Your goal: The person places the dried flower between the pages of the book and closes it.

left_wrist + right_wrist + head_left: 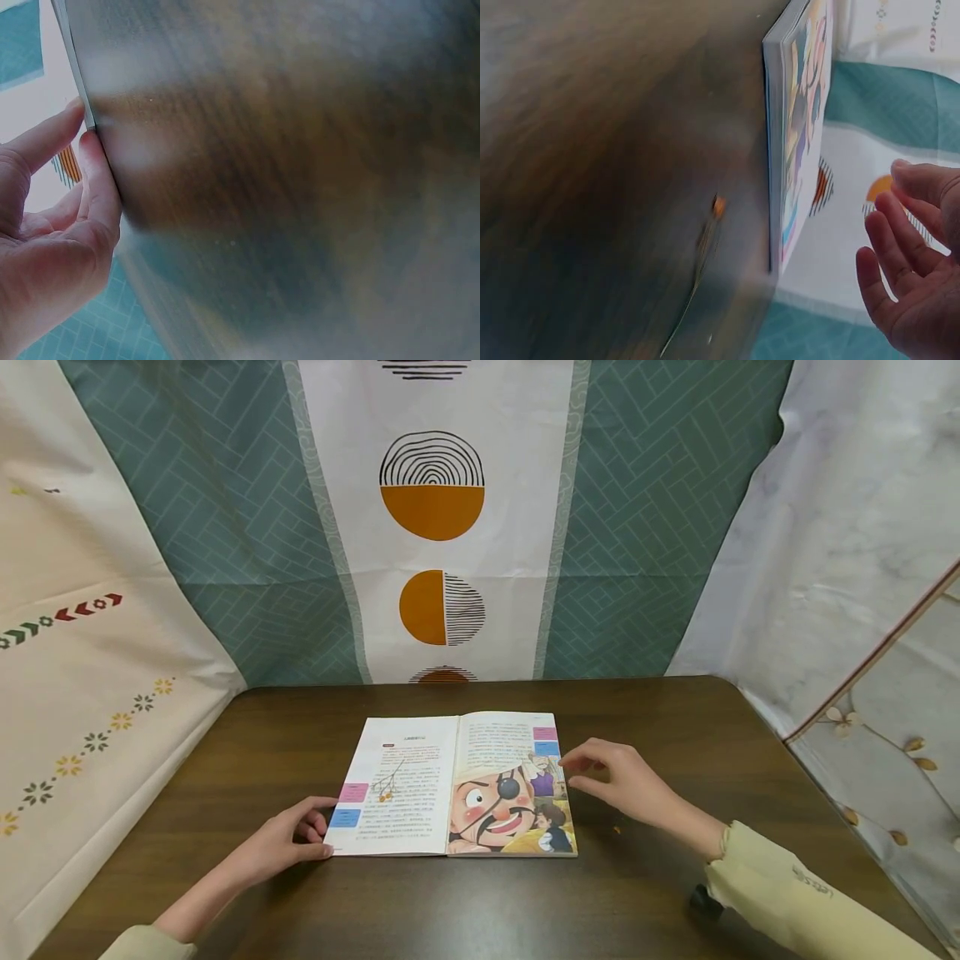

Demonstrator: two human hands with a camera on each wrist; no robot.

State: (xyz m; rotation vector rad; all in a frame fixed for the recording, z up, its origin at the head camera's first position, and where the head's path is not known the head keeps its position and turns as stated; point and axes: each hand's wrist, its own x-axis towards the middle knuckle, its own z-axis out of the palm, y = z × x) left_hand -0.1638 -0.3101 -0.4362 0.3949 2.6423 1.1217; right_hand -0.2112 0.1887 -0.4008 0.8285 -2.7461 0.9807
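Observation:
An open book [416,822] lies on the table, its left page printed with text and its right page with a cartoon face in an eye patch. A dried-looking sprig [393,781] with orange ends shows on the left page; I cannot tell whether it is real or printed. With fingertips and thumb spread along the book's left edge, my left hand [288,839] touches it near the lower corner. My right hand [618,777] hovers beside the right edge, fingers loosely bent, holding nothing visible. Below it, a thin stem with an orange tip [717,208] lies on the table.
The dark wooden table [487,910] reaches back to a hanging patterned cloth [442,552]. More light cloth hangs at the left and right. A dark object [705,902] shows by the right sleeve.

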